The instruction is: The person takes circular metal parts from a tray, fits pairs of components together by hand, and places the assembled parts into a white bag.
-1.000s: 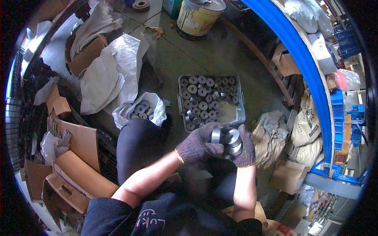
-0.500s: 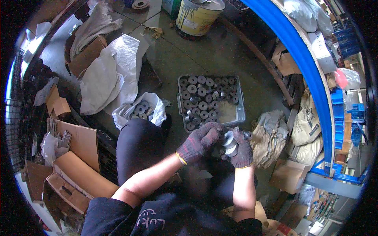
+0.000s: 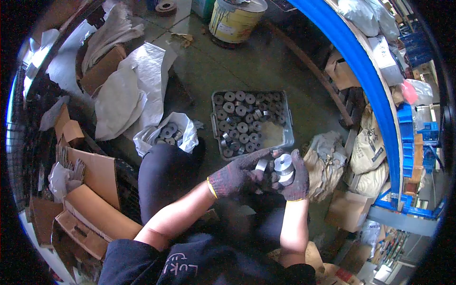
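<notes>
My left hand (image 3: 237, 176), in a dark knit glove with a yellow cuff edge, is closed on a shiny metal ring (image 3: 261, 165). Close beside it, my right hand (image 3: 298, 181), gloved the same way, grips a couple of thick metal discs (image 3: 283, 163); the upper one shows its flat face and centre hole. The fingertips of both hands nearly meet, and some fingers are hidden behind the metal. Just beyond the hands is a grey plastic bin (image 3: 213, 124) with many similar holed discs (image 3: 241, 110) in it, some lying flat and some on edge.
Left of the bin, a white sack (image 3: 190, 138) holds more discs, near my left knee. Crumpled brown paper (image 3: 325, 161) lies to the right. A paint-streaked yellow bucket (image 3: 236, 21) stands at the back. Cardboard boxes (image 3: 97, 211) crowd the left, and a blue rack beam (image 3: 368, 61) curves along the right.
My left hand has lowered slightly, and a metal ring now shows in its fingers. In my right hand the discs have turned, with a holed face now upward.
</notes>
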The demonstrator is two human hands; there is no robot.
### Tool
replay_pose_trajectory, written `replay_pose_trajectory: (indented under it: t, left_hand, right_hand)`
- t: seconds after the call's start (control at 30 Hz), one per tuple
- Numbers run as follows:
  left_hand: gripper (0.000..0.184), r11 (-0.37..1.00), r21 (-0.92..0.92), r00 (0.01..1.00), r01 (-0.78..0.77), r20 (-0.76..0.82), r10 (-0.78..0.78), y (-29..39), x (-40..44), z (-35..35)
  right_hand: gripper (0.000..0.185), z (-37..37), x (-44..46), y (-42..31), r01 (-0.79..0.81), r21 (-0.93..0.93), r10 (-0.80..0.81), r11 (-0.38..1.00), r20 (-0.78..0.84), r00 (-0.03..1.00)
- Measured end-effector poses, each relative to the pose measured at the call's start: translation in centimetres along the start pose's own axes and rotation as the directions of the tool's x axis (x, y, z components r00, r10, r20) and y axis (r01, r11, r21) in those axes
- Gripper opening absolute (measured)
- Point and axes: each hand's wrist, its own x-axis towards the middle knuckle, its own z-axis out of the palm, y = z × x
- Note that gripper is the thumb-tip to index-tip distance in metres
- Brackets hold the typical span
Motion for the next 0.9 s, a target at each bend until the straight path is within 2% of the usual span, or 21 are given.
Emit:
replay_pose_trajectory:
  t: [0.03,0.1,0.23,0.3,0.43,0.47,0.53,0.6,0.77,0.83,0.9]
  left_hand:
    - [0.07,1.0,-0.002,1.0,0.002,0.003,-0.002,-0.2,0.1,-0.1]
    - [0.081,0.959,0.252,0.989,-0.131,-0.038,0.145,-0.8,0.3,-0.3]
    - [0.086,0.96,0.222,0.984,-0.173,-0.011,0.18,0.0,0.4,0.0]
    - [0.084,0.984,0.129,0.992,-0.122,-0.006,0.124,0.2,0.3,0.2]
    - [0.081,0.982,0.156,0.994,-0.107,-0.009,0.109,-0.5,0.8,-0.3]
    - [0.078,0.993,0.104,0.998,-0.052,-0.031,0.056,-0.3,0.7,-0.1]
    - [0.075,0.999,0.051,0.999,0.002,-0.051,0.001,-0.3,0.8,-0.1]
    - [0.07,0.888,0.387,0.958,-0.249,-0.032,0.283,-0.7,1.1,0.0]
    - [0.07,0.837,0.465,0.934,-0.287,-0.059,0.353,-0.8,0.9,0.1]
    - [0.073,0.804,0.515,0.922,-0.296,-0.064,0.381,-0.7,0.8,0.1]
    - [0.072,0.838,0.516,0.953,-0.179,-0.121,0.278,-0.2,0.6,0.4]
  right_hand:
    - [0.044,-0.1,-0.1,-0.2,-0.021,0.06,0.022,0.998,-0.021,1.0]
    - [0.044,-0.4,-0.3,-0.4,-0.017,0.08,0.019,0.997,-0.021,1.0]
    - [0.044,-1.0,-0.3,-0.4,0.002,0.106,-0.001,0.994,-0.007,1.0]
    - [0.044,-1.0,-0.2,-0.5,-0.002,0.117,0.002,0.993,-0.003,1.0]
    - [0.043,-1.0,-0.2,-0.4,-0.028,0.143,0.03,0.989,-0.012,0.999]
    - [0.043,-1.0,-0.3,-0.4,-0.029,0.143,0.031,0.989,-0.012,0.999]
    - [0.043,-0.7,-0.2,-0.3,0.014,0.07,-0.012,0.997,-0.024,1.0]
    - [0.042,-0.6,-0.2,-0.2,0.005,0.058,-0.003,0.998,-0.039,0.999]
    - [0.041,-0.3,0.0,0.2,0.035,0.015,-0.034,0.999,-0.069,0.997]
    - [0.045,-0.4,0.0,0.3,0.045,0.042,-0.044,0.998,-0.013,0.999]
    - [0.045,-0.6,-0.1,0.1,0.021,0.039,-0.023,0.999,0.041,0.999]
